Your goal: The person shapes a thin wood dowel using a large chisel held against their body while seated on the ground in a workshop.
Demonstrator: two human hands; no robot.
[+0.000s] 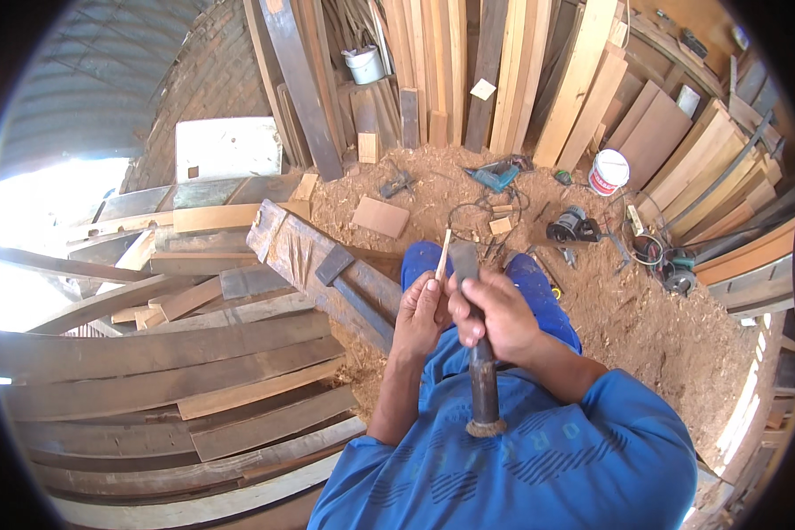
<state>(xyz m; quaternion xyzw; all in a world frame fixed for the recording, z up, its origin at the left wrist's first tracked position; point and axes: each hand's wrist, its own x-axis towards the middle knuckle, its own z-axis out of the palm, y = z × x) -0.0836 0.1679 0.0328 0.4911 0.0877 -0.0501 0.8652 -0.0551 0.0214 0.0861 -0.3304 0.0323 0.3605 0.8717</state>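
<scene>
My left hand pinches a thin pale wooden peg, its narrow end pointing up and away from me. Beside it, my right hand is wrapped round the dark handle of a chisel. The broad blade points away from me, close to the peg; I cannot tell whether they touch. The worn handle end hangs over my blue shirt. Left of my knees, a wooden mallet lies on a thick plank. Several slim wooden pegs rest on that plank beyond the mallet.
Sawdust and shavings cover the ground. A teal power tool, a circular saw and cords lie ahead, near a white bucket. Stacked boards fill the left; upright planks line the back.
</scene>
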